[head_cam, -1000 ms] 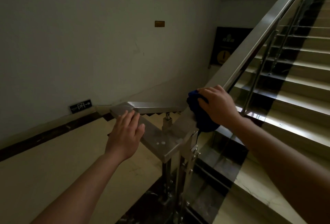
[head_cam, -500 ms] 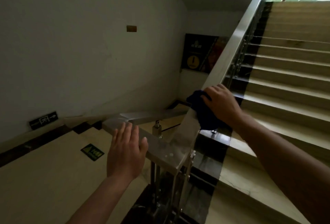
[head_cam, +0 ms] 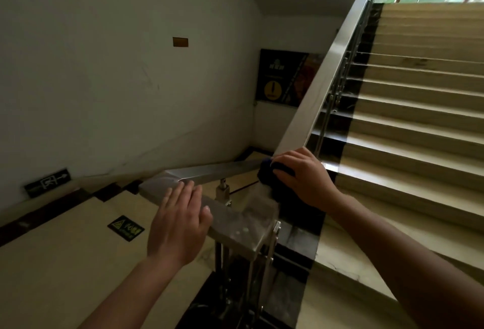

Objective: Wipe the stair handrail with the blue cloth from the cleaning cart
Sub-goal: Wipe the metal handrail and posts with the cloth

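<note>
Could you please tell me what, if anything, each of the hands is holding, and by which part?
The right hand grips the bunched dark blue cloth from above, against the flat stainless-steel handrail. The left hand holds nothing, fingers straight.

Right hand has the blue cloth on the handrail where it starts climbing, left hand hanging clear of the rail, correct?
Not quite: the head view shows the left hand lying flat, fingers straight, on the level section of the handrail. The right hand does hold the blue cloth where the rail starts climbing.
</note>
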